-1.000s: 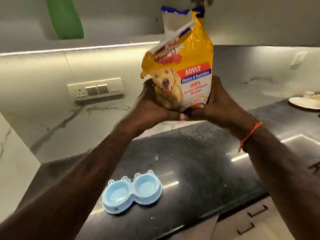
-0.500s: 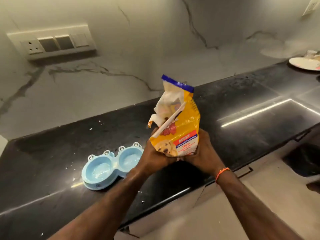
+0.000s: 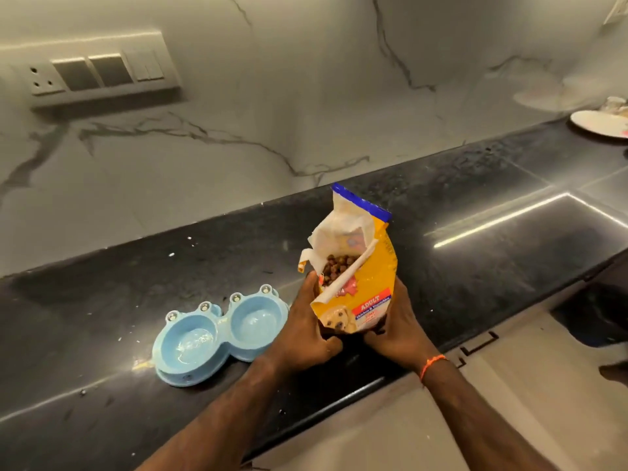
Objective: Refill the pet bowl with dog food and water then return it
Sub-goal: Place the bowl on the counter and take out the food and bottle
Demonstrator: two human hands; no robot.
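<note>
Both hands, left hand (image 3: 302, 329) and right hand (image 3: 396, 329), are clasping the open dog food bag (image 3: 360, 287), which should be tipping slowly over the pet bowl (image 3: 217, 338) on the table (image 3: 475, 266).

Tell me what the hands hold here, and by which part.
Both the left hand and the right hand grip the yellow dog food bag by its lower sides, near the base.

The dog food bag (image 3: 365, 294) reads "ADULT" on a red band.
</note>
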